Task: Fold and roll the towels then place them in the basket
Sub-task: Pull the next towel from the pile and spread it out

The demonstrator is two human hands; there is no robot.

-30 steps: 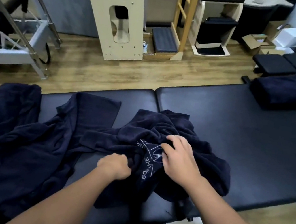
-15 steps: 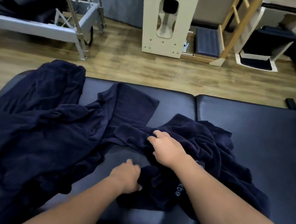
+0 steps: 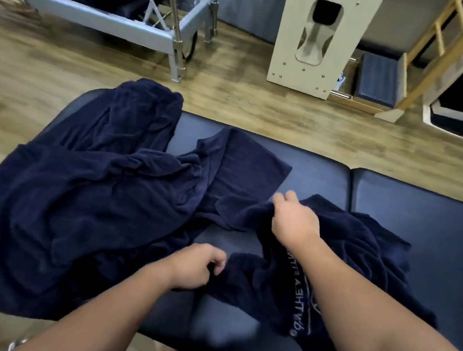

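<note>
Far left: a heap of dark navy towels lies crumpled on the left end of a black padded table, spilling over its left edge.
Left hand: the left hand sits near the front edge, fingers curled tight, pinching the near edge of a navy towel with white lettering.
Centre: one flat towel corner lies spread on the table top behind the hands.
Right hand: the right hand is farther back, fingers curled down and gripping the far edge of the same lettered towel.
Right: the lettered towel lies rumpled under the right forearm, draping over the front edge.
Background: a wooden floor, a metal-framed exercise machine and pale wooden equipment.
</note>
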